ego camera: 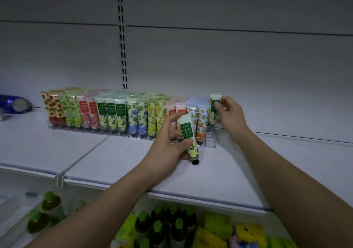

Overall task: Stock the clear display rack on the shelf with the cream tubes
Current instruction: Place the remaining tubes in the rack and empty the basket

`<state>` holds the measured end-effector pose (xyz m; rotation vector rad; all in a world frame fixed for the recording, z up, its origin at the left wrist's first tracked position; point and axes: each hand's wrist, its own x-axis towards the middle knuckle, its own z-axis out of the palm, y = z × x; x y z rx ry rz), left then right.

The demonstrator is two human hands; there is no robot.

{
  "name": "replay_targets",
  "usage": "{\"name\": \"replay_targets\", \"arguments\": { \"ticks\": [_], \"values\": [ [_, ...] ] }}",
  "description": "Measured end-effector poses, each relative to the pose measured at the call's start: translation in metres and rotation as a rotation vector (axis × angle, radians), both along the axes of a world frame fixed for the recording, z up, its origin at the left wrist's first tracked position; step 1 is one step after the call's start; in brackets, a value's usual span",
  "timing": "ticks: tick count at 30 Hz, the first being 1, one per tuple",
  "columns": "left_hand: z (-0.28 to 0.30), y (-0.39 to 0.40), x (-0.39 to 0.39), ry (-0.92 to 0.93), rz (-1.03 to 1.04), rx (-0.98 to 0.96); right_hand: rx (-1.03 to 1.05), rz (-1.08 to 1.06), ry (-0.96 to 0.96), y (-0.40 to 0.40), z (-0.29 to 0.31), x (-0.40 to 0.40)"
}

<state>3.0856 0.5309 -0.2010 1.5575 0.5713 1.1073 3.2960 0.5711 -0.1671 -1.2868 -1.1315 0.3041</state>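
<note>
A clear display rack (210,140) stands on the white shelf (114,152), filled left to right with several rows of patterned cream tubes (118,114). My left hand (170,144) grips a green-labelled cream tube (188,133) with a black cap pointing down, just in front of the rack. My right hand (227,114) pinches another green-labelled tube (214,104) standing upright at the rack's right end, beside the orange-patterned tubes (200,118).
A blue cylindrical object (13,103) lies at the shelf's far left. Below the shelf stand bottles with green caps (168,221) and yellow packets (219,226). A slotted upright (122,37) runs up the back wall. Bare shelf stretches right of the rack.
</note>
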Motion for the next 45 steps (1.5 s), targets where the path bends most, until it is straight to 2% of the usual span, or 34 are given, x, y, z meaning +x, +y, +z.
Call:
{"name": "replay_targets", "arguments": {
  "ticks": [3,7,11,13,16,19,22,28,36,41,45],
  "values": [
    [0.002,0.001,0.0,-0.012,0.001,-0.022,-0.058,0.04,-0.061,0.004,-0.007,-0.005],
    [0.005,-0.004,0.001,-0.021,-0.002,-0.026,-0.087,0.0,0.032,0.005,-0.019,0.001],
    [0.007,-0.008,-0.001,-0.034,0.009,-0.049,-0.174,-0.054,-0.062,-0.001,-0.016,0.007],
    [0.007,-0.009,-0.003,-0.037,0.033,-0.055,-0.288,-0.155,-0.215,-0.013,-0.025,0.019],
    [0.008,-0.012,-0.005,-0.078,0.079,-0.102,-0.612,-0.294,-0.611,-0.031,-0.049,0.034],
    [0.019,-0.013,-0.002,-0.09,0.146,-0.103,-0.73,-0.275,-0.765,-0.032,-0.052,0.027],
    [0.05,-0.005,0.014,-0.062,0.205,0.014,-0.748,-0.28,-0.792,-0.031,-0.05,0.026],
    [0.115,0.021,0.055,0.191,0.26,0.217,-0.754,-0.282,-0.803,-0.029,-0.053,0.028],
    [0.135,0.04,0.096,0.658,0.303,0.553,-0.714,-0.293,-0.776,-0.026,-0.056,0.031],
    [0.136,0.046,0.107,0.879,0.341,0.614,-0.694,-0.298,-0.756,-0.026,-0.057,0.032],
    [0.13,0.049,0.114,0.975,0.378,0.624,-0.684,-0.305,-0.75,-0.025,-0.056,0.032]
  ]
}}
